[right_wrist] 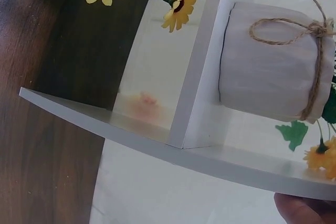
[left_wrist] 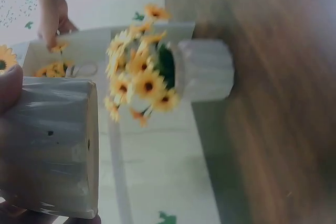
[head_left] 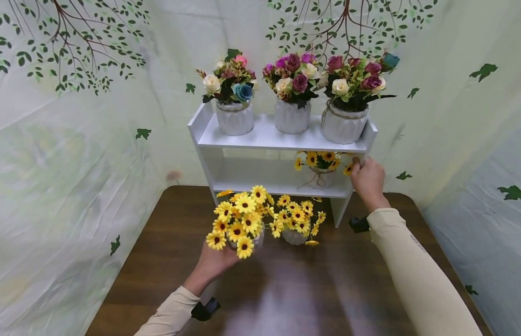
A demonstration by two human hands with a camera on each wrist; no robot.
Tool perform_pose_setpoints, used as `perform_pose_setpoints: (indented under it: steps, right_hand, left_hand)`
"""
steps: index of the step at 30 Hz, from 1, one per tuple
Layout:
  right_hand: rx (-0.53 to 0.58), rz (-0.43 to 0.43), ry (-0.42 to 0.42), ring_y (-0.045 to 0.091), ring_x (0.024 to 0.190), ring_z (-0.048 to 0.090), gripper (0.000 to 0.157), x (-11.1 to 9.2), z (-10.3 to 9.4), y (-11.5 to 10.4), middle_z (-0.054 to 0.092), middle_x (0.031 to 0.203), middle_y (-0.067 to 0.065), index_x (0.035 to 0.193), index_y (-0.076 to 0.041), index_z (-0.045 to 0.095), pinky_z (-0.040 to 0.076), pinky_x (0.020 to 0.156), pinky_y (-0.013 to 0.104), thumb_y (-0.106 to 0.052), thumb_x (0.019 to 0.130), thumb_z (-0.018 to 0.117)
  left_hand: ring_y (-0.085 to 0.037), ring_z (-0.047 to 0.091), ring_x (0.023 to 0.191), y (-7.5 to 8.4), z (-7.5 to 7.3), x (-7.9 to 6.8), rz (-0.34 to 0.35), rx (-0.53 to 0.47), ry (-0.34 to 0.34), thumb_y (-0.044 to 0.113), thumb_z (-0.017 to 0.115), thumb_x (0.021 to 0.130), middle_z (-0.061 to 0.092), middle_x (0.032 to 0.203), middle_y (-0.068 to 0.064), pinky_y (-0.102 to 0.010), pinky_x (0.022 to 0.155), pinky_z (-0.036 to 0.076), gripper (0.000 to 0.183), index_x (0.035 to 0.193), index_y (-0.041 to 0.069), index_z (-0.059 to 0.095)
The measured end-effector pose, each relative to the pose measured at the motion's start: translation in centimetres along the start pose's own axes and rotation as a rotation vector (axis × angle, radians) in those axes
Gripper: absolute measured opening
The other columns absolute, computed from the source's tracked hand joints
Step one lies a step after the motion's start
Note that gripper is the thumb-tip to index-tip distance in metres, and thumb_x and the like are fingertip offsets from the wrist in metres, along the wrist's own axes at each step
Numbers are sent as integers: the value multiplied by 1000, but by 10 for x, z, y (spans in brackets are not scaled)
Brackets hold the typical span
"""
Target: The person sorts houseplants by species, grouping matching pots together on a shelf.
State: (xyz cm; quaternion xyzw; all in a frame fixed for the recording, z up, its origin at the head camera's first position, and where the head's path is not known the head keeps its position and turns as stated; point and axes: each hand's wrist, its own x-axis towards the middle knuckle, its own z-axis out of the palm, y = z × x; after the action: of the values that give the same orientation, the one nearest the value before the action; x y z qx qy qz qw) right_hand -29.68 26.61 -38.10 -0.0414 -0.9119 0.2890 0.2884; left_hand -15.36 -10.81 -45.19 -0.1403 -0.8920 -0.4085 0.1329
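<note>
My left hand (head_left: 218,261) grips a white ribbed pot (left_wrist: 47,145) of yellow daisies (head_left: 243,214), raised in front of the shelf; its plain base faces right in the left wrist view. At the white shelf's (head_left: 268,147) right side panel (right_wrist: 142,153), my right hand (head_left: 369,179) curls round the edge, thumb beside a yellow bloom (head_left: 348,169). Just inside, on the middle board, stands a white pot tied with twine (right_wrist: 278,59), holding more yellow daisies. In the right wrist view only some fingers (right_wrist: 299,209) show, against the panel's outer face.
Another pot of yellow daisies (head_left: 295,235) stands on the brown table (head_left: 285,298) before the shelf. Along the top board are three white pots of mixed roses (head_left: 235,119). Leaf-printed cloth (head_left: 75,186) hangs behind and at both sides.
</note>
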Motion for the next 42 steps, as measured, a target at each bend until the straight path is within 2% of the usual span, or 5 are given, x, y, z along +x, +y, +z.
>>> perform_pose_setpoints:
  steps: [9, 15, 23, 29, 42]
  right_hand:
    - [8, -4, 10, 43, 62, 56, 37, -2, 3, 0, 61, 68, 27, 72, 5, 57, 40, 55, 46, -17, 101, 48]
    - [-2, -1, 29, 44, 63, 55, 38, 1, 0, -2, 59, 67, 27, 68, 2, 52, 40, 57, 50, -17, 101, 47]
    - [3, 14, 12, 44, 65, 56, 37, 2, 1, -1, 62, 70, 28, 71, 4, 55, 41, 58, 49, -18, 101, 48]
    - [2, 15, 24, 42, 63, 55, 36, -2, 1, 0, 61, 69, 26, 71, 3, 55, 39, 56, 45, -17, 101, 48]
    - [-3, 37, -5, 39, 64, 57, 36, -1, 2, -2, 63, 73, 26, 84, 7, 62, 40, 56, 42, -20, 102, 48]
  left_hand:
    - [-27, 68, 105, 2, -7, 40, -4, 22, 23, 29, 90, 68, 73, 112, -11, -47, 85, 57, 65, 122, 5, 63]
    - [-27, 66, 111, -2, -3, 87, 25, 34, -28, 32, 91, 66, 70, 118, -11, -47, 91, 55, 71, 126, 9, 60]
    - [-28, 62, 118, -16, 10, 134, -84, -33, -33, 39, 89, 70, 64, 125, -9, -48, 100, 50, 79, 134, 14, 50]
    - [-33, 58, 125, -19, 27, 159, -132, -74, 32, 40, 88, 69, 59, 134, -12, -49, 106, 46, 93, 143, 12, 38]
    - [-28, 62, 119, -7, 58, 191, -113, -123, 94, 32, 88, 70, 62, 128, -11, -45, 102, 49, 85, 139, 9, 44]
